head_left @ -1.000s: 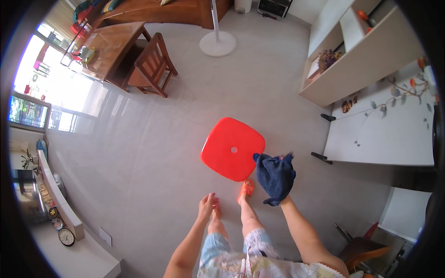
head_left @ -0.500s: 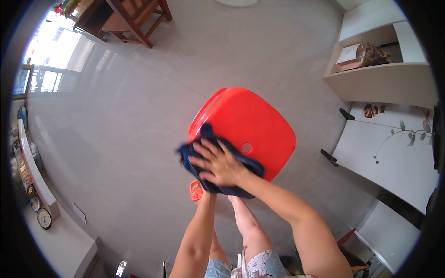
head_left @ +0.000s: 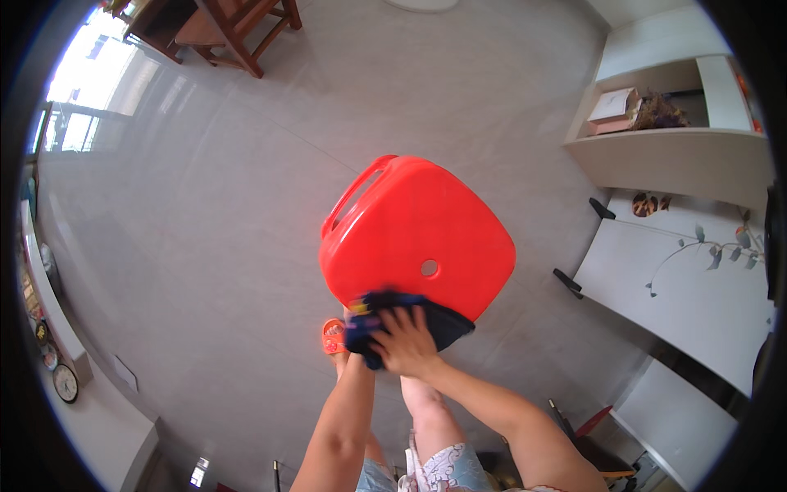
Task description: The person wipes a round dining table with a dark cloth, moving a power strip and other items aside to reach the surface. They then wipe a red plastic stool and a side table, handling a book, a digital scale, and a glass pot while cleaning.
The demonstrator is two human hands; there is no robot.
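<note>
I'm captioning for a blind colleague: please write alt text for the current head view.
A person's bare right hand lies spread on a dark blue cloth at the near edge of a rounded red plastic stool. The left hand is hidden, its forearm ending at the cloth. A brown wooden chair stands at upper left.

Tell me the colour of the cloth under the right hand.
The cloth is dark navy blue with a small yellow patch, seen in the head view.

Head-worn fisheye, wide, faces steeply down. Red stool (head_left: 443,205) fairly near, mid-frame; floor (head_left: 205,213) spreads around it.
</note>
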